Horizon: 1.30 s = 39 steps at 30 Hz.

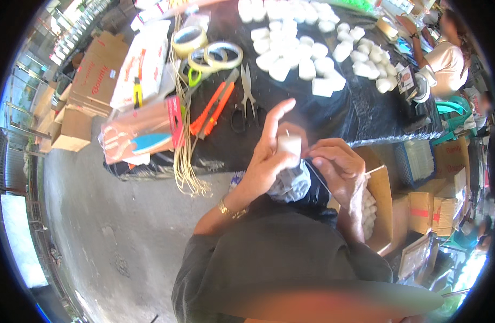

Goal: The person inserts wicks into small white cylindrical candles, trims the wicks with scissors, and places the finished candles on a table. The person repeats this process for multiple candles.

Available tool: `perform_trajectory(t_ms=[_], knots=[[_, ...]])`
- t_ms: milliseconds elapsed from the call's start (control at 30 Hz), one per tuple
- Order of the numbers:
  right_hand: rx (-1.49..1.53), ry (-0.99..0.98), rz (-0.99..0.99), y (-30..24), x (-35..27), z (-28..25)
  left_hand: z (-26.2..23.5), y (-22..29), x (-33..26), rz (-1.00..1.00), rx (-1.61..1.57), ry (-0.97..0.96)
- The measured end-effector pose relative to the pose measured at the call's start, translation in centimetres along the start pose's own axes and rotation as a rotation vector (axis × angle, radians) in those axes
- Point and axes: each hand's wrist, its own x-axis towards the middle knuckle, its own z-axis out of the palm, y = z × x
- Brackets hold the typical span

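My left hand (266,161) is closed around a short white candle (289,145), gripped between thumb and curled fingers. Its index finger points up and away, and a short wick stands at the candle's top. Just to the right, my right hand (341,167) has thumb and fingers pinched together close to the candle. A thin pale stick (374,171) juts out past the right side of this hand; the part inside the grip is hidden. Below both hands, a grey plastic bag (291,184) sits at my lap.
The black-covered table (215,156) holds many white candles (298,51), scissors (247,97), an orange cutter (214,110), tape rolls (224,55) and a bundle of wick strings (185,161). A carton (384,210) with white pieces stands at my right. Another person (446,59) sits at the far right.
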Motion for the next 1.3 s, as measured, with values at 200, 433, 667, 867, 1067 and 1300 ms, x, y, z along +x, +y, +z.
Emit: perform_trajectory(t_ms=[200, 433, 667, 867, 1067, 1300], knots=[[0.206, -0.160, 0.089, -0.3, 0.9, 0.1, 0.5, 0.5, -1.1, -0.175, 0.195, -0.157], [-0.144, 0.007, -0.114, 0.2, 0.8, 0.2, 0.3, -0.2, -1.5, -0.166, 0.228, -0.094], [-0.223, 0.246, -0.113, 1.8, 1.1, 0.0, 0.2, -0.5, -2.2, -0.188, 0.126, -0.040], [-0.253, 0.085, -0.265, 0.9, -0.9, 1.8, 0.4, -0.6, -1.7, -0.124, -0.164, 0.049], [-0.215, 0.175, -0.237, 0.2, -1.5, 1.0, 1.4, -0.6, -1.8, 0.190, 0.848, 0.010], [-0.120, 0.155, -0.270, -0.2, -1.0, 1.3, 0.8, -0.4, -1.7, 0.066, 0.583, 0.012]])
